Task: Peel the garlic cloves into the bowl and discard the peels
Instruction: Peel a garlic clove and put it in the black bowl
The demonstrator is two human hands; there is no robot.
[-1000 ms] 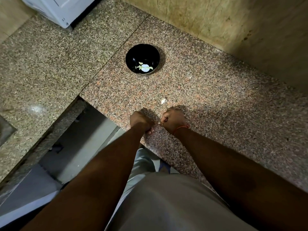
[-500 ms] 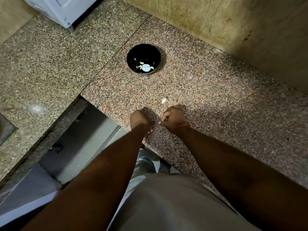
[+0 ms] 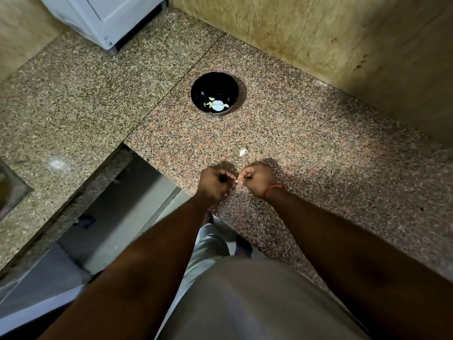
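Note:
Both hands are curled close together above the front of the granite counter [image 3: 318,168]. My left hand [image 3: 214,184] and my right hand [image 3: 257,180] pinch a small pale garlic clove [image 3: 236,182] between their fingertips; most of it is hidden by the fingers. A loose pale garlic piece [image 3: 242,151] lies on the counter just beyond the hands; I cannot tell if it is a clove or peel. Farther back stands a black bowl [image 3: 196,92] with several peeled cloves [image 3: 217,104] inside.
A beige stone wall [image 3: 343,45] rises behind and to the right of the counter. A white appliance [image 3: 105,18] stands at the back left. The counter turns left around an open gap [image 3: 110,217] showing the floor. A sink corner [image 3: 9,190] shows at the far left.
The view has tilted a little, so the bowl sits lower in frame. Both hands stay together at the counter's front, working the same clove with small finger shifts.

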